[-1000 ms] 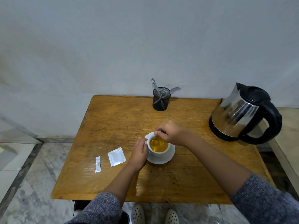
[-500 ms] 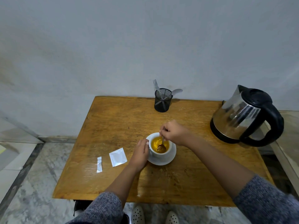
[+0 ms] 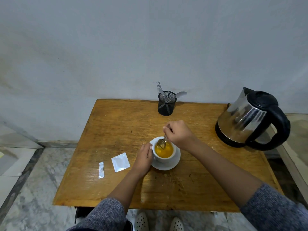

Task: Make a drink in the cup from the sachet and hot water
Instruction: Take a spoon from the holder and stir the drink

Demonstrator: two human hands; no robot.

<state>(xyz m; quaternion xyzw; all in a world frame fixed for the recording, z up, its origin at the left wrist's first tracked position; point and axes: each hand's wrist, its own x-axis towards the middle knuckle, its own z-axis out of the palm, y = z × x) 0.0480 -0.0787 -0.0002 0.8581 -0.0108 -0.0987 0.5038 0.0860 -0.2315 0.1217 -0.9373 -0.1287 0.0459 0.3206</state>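
Observation:
A white cup (image 3: 166,156) full of orange-yellow liquid stands on a white saucer (image 3: 173,165) in the middle of the wooden table (image 3: 116,127). My left hand (image 3: 144,157) grips the cup's left side by the handle. My right hand (image 3: 179,135) is above the cup's far rim, pinching a metal spoon (image 3: 162,142) whose bowl is lifted at the liquid's surface. The torn white sachet (image 3: 120,162) lies flat to the left of the cup, with its torn-off strip (image 3: 101,170) further left.
A steel electric kettle (image 3: 250,120) with a black handle sits at the table's right edge. A black mesh holder (image 3: 166,103) with a fork and a spoon stands at the back by the wall. Marble floor lies left of the table.
The spoon's bowl has moved from the middle of the drink to the far left rim and risen. My left hand has stayed on the cup.

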